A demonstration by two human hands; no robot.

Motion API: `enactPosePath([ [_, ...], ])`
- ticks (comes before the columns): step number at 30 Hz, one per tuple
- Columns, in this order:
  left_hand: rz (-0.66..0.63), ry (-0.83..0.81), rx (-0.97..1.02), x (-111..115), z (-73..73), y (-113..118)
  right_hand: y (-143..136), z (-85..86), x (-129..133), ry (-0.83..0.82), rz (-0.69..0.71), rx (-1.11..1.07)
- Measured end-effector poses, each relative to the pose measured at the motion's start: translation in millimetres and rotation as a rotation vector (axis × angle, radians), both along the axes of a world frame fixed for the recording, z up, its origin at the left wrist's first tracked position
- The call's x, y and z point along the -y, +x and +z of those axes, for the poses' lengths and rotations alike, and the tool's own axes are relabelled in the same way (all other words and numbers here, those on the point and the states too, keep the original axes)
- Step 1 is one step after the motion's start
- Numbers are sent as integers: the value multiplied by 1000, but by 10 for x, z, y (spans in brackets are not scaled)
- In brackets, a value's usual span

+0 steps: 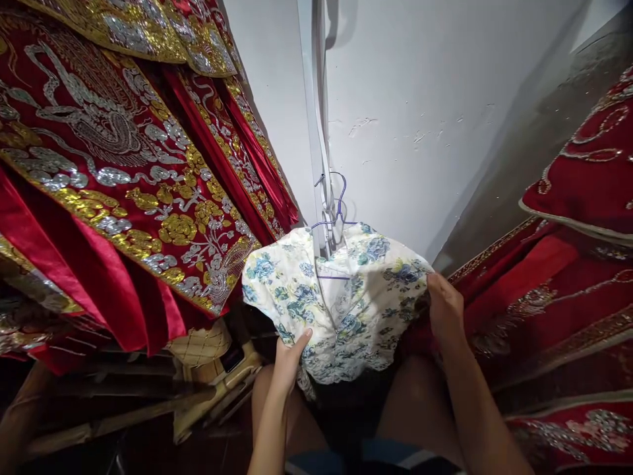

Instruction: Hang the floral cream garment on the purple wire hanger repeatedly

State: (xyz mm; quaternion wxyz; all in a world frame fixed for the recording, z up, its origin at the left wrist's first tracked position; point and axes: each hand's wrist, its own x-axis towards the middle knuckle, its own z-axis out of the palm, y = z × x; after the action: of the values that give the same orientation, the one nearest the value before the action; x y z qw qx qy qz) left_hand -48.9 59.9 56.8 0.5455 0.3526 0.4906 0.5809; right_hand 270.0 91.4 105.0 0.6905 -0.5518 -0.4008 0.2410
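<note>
A white blouse with blue, green and yellow flowers [366, 316] hangs on a purple hanger [342, 198] in front of me. The hanger's hook is up by a pale cord along the wall; what it catches on is hard to make out. With the thumb on top, my left hand [291, 356] grips the blouse's lower left side. My right hand [445, 303] pinches the sleeve edge at the right. Between both hands the blouse is spread wide, its V-shaped neckline and front seam facing up. The fingers beneath the cloth are hidden.
Red garments with gold and silver embroidery [109, 152] hang close on the left. More beaded red clothing [593, 178] fills the right side. A bamboo chair [217, 396] holding a tan quilted bag [202, 343] stands lower left. The scuffed white wall [420, 99] rises behind.
</note>
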Motion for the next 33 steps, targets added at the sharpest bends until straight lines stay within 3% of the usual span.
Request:
enactPosePath([
  [5, -49, -26, -20, 76, 96, 178, -472, -330, 281, -41, -469, -17],
  [6, -54, -31, -22, 92, 106, 229, -611, -366, 337, -54, -440, -27],
  [7, -52, -31, -24, 106, 112, 278, -749, -381, 383, -83, -300, -32],
  [10, -77, -23, -13, 132, 138, 394, -1108, -307, 442, -249, 442, -1],
  [12, -127, -9, 8, 139, 174, 425, -1255, -220, 416, -311, 678, 16],
  [15, -178, -5, 30, 150, 239, 409, -1321, -168, 357, -301, 649, -9],
  [18, -165, -40, 38, 170, 273, 368, -1293, -233, 366, -319, 633, -50],
  [22, -142, -84, 97, 187, 272, 369, -1269, -328, 472, -375, 687, -61],
  [28, -185, -138, 177, 174, 234, 467, -1179, -318, 512, -349, 718, -10],
  [31, -58, -96, 149, 140, 131, 486, -1049, -347, 504, -318, 699, 54],
  [33, 140, -56, 24, 129, 42, 489, -967, -379, 530, -323, 682, 77],
])
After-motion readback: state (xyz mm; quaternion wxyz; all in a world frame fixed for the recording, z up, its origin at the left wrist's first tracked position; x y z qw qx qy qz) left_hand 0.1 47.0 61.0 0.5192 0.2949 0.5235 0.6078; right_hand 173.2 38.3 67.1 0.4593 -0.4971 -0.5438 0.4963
